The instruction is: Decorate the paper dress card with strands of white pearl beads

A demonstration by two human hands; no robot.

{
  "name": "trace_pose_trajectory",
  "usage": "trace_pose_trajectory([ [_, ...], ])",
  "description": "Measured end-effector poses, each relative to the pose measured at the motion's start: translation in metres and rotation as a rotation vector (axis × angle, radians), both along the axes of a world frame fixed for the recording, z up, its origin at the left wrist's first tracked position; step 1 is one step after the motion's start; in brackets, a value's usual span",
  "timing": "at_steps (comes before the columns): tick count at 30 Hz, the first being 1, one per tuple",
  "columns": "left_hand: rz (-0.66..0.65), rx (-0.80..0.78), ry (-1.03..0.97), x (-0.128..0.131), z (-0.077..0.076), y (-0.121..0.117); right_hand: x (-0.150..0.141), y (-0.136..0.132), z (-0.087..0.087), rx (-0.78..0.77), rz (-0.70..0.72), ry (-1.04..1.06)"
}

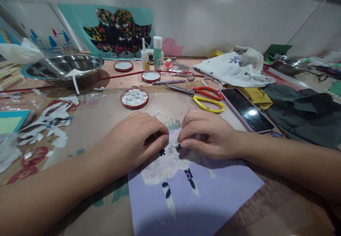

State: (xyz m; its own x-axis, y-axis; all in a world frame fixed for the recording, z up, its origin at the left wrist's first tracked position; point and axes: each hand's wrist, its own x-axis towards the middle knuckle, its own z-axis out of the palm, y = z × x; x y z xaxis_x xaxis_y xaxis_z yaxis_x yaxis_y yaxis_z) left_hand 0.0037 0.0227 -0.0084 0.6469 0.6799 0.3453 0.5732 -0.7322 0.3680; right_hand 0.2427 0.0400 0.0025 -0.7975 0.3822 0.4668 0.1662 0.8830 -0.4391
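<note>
A lilac card [213, 190] lies in front of me with a white paper figure [165, 166] glued on it, trimmed with dark blue bits. My left hand [133, 142] rests knuckles-up on the card's top edge, fingers curled and pressed down at the figure's top. My right hand [209, 133] meets it from the right, fingertips pinched over several tiny pearl beads [173, 145] on the figure. What either pinch holds is too small to name. A red lid full of pearl beads [134, 97] sits just beyond my hands, with a few loose beads [157, 113] near it.
Red-and-yellow scissors [205, 95] and a phone [246, 110] lie to the right. Glue bottles [157, 53], two more red lids [150, 76], a steel bowl [64, 69], paper scraps [50, 122], white patterned cloth [234, 69] and dark fabric [301, 113] crowd the table.
</note>
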Motion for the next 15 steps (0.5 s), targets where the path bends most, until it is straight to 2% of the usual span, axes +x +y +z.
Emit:
trace_pose_trajectory([
  [7,0.035,-0.096,0.074,0.002,0.007,-0.003,-0.005,-0.003,-0.006,0.171,0.055,-0.154],
  [15,0.02,-0.033,0.078,0.003,0.004,-0.002,-0.01,-0.006,0.003,0.215,0.04,-0.278],
])
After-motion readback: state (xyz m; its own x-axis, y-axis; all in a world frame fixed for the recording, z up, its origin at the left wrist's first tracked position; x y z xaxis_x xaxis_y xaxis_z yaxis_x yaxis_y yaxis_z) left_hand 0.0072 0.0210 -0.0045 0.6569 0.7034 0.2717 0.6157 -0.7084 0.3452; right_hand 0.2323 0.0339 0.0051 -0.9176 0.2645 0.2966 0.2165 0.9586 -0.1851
